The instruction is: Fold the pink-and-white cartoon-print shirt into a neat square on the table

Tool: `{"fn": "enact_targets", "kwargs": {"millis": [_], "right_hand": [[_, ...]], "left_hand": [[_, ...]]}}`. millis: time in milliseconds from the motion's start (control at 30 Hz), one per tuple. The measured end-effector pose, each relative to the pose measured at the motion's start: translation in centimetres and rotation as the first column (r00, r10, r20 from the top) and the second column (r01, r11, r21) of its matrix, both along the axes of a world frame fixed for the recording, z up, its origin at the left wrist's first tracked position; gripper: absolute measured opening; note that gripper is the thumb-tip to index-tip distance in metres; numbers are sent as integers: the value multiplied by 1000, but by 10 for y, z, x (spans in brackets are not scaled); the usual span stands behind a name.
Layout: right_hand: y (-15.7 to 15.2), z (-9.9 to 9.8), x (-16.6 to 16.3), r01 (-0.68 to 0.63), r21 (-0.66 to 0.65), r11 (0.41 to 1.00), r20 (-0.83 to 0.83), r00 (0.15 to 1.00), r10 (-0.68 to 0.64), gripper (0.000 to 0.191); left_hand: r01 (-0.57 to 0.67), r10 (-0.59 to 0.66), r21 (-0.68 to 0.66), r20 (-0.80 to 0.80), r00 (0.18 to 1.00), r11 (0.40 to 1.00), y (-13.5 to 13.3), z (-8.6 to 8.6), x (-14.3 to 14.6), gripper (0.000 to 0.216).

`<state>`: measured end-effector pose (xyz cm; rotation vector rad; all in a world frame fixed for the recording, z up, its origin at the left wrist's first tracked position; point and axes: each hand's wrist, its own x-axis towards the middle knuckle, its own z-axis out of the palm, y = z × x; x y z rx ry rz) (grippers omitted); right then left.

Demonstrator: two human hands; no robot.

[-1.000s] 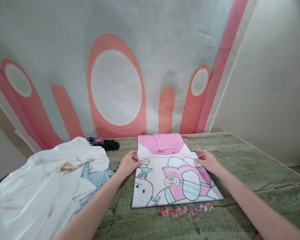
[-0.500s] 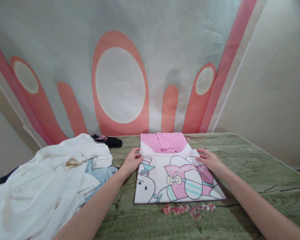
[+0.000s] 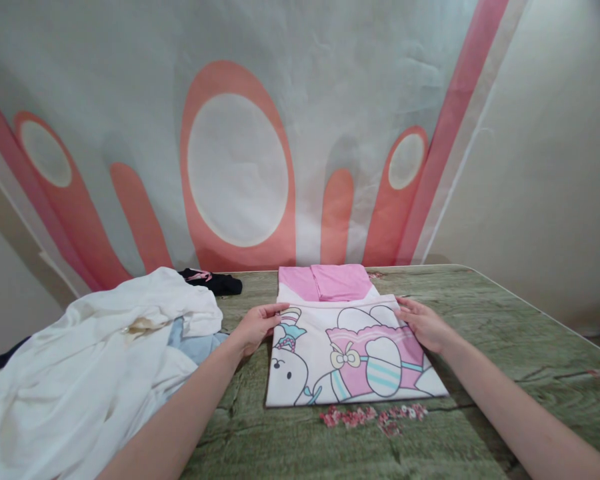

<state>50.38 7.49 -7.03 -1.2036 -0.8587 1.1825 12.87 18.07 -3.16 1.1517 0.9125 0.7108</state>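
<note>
A folded white garment with a pink and teal cartoon print [image 3: 350, 357] lies flat on the green table [image 3: 505, 347], its pink sleeves [image 3: 330, 281] folded at the far end. My left hand [image 3: 255, 325] pinches the fold's far left corner, fingers curled over the edge. My right hand [image 3: 423, 321] grips the far right corner in the same way. Both forearms reach in from the bottom of the view.
A heap of white and light blue cloth [image 3: 95, 360] covers the table's left side. A small black item [image 3: 215, 283] lies behind it by the wall. Several small pink bits [image 3: 373, 415] are strewn along the garment's near edge. A banner with orange shapes hangs behind.
Both hands have taken hold of the fold's far corners and the far edge has lifted slightly. The camera has shifted a little.
</note>
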Motion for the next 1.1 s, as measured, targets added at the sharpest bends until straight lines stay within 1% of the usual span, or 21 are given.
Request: {"fn": "enact_targets", "kwargs": {"millis": [67, 133, 267, 333, 433, 500, 600, 700, 767, 833, 900, 933, 967, 1000, 1067, 1100], "right_hand": [[1, -3, 1, 25, -9, 1000, 85, 996, -24, 31], [3, -7, 1, 60, -13, 998, 208, 977, -56, 29], [7, -13, 3, 110, 24, 994, 391, 914, -110, 28], [9, -15, 6, 162, 52, 985, 461, 871, -167, 28], [11, -19, 11, 224, 124, 967, 578, 776, -253, 31], [11, -22, 15, 217, 170, 961, 640, 717, -275, 31], [9, -24, 16, 149, 209, 966, 740, 622, -256, 25], [7, -23, 12, 49, 251, 967, 849, 469, -244, 17], [7, -22, 9, 7, 285, 958, 890, 369, -268, 19], [6, -19, 5, 14, 320, 947, 899, 309, -309, 22], [6, -17, 1, 57, 327, 943, 890, 315, -328, 27], [7, -15, 0, 85, 312, 946, 881, 346, -321, 30], [8, -15, -2, 111, 286, 952, 866, 394, -306, 32], [9, -14, -3, 132, 255, 958, 843, 454, -287, 35], [12, -15, -3, 179, 209, 961, 773, 572, -274, 40], [15, -15, -3, 204, 195, 959, 732, 621, -281, 42]], "left_hand": [[-20, 20, 1, -24, 999, 1000, 0, -1, -1, 42], [-31, 31, 0, -60, 998, 1000, 0, -3, -1, 41], [-30, 31, 13, -111, 993, 999, 0, -3, 0, 45], [-39, 41, 23, -111, 993, 999, -1, -2, 1, 48], [-51, 57, 53, -118, 991, 997, -1, -2, 2, 50], [-51, 63, 89, -137, 989, 995, -1, -4, 2, 50], [-42, 65, 139, -172, 983, 989, 1, -6, 0, 50], [-17, 62, 204, -216, 974, 979, 2, -7, -2, 49], [6, 67, 265, -264, 962, 964, 1, -7, -2, 48], [29, 79, 337, -303, 950, 941, 1, -9, -2, 47], [48, 104, 420, -332, 937, 906, 2, -12, -2, 47], [50, 135, 474, -348, 928, 879, 2, -13, -2, 47], [49, 182, 539, -368, 912, 841, 3, -14, -2, 47], [53, 241, 613, -387, 890, 788, 2, -14, -1, 47], [91, 351, 754, -405, 844, 651, -1, -11, 2, 48], [127, 382, 804, -408, 830, 581, -3, -8, 6, 48]]}}
